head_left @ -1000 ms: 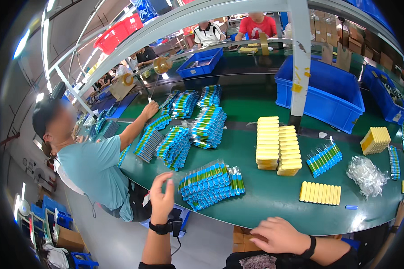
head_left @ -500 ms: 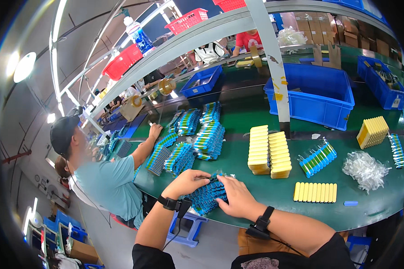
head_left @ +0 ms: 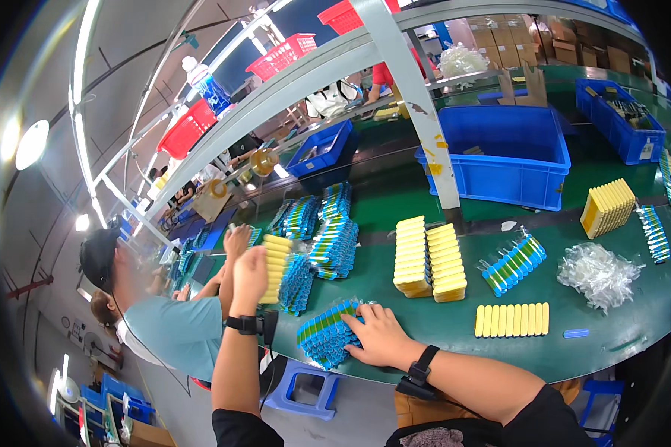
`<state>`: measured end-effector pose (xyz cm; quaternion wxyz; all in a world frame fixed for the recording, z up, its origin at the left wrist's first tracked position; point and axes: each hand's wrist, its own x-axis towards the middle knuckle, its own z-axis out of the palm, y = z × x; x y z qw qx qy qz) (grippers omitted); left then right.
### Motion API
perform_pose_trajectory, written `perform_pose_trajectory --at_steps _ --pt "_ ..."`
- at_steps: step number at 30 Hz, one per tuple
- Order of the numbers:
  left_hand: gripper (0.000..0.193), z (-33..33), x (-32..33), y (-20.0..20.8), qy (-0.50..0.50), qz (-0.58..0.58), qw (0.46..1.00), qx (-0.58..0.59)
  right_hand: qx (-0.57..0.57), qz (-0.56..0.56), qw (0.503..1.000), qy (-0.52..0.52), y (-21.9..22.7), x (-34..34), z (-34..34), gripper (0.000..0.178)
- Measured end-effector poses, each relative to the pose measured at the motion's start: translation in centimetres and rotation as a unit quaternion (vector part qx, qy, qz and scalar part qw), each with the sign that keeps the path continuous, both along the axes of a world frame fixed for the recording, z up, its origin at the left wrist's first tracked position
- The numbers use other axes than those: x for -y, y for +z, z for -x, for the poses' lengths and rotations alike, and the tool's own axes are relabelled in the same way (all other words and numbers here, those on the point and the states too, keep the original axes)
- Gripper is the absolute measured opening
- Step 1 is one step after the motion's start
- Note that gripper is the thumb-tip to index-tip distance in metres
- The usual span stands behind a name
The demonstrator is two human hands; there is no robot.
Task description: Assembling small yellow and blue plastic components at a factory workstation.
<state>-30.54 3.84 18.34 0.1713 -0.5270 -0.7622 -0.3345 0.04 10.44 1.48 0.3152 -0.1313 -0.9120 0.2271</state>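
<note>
My left hand (head_left: 250, 273) is raised at the left of the table, its fingers closed on the side of an upright stack of yellow round-ended strips (head_left: 276, 267). Partly hidden finger ends leave the exact grip unclear. My right hand (head_left: 380, 334) grips the right side of a stack of blue-and-green packets (head_left: 322, 332) at the table's near edge, thumb low and fingers on top. The packets have clear plastic ends. Just beyond my left hand stand more stacks of blue packets (head_left: 334, 246).
Two tall yellow stacks (head_left: 429, 261), a fanned packet row (head_left: 514, 262), a flat yellow row (head_left: 512, 319) and a heap of clear wrappers (head_left: 600, 276) lie rightward. A blue bin (head_left: 499, 175) stands behind a white post (head_left: 417, 112). A co-worker (head_left: 171, 328) sits close at left.
My left hand has left the blue packet stack and moved up and left to the yellow strips. My right hand stays on the packets, which now lean with their green-banded faces showing.
</note>
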Motion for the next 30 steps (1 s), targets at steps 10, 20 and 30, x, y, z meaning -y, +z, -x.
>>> perform_pose_trajectory --at_steps 10,20,30 --pt "0.039 -16.3 4.5 -1.5 -0.256 -0.201 0.767 0.552 -0.197 -0.174 0.961 -0.087 7.2 4.4 -5.7 0.066" --pt "0.107 -31.2 7.5 -14.8 -0.335 -0.074 0.718 0.606 -0.058 -0.011 0.998 -0.021 4.4 4.3 -21.9 0.046" --pt "0.018 -34.0 6.6 -16.4 -0.434 0.061 0.683 0.584 -0.137 0.412 0.897 -0.080 3.3 4.7 -34.0 0.024"
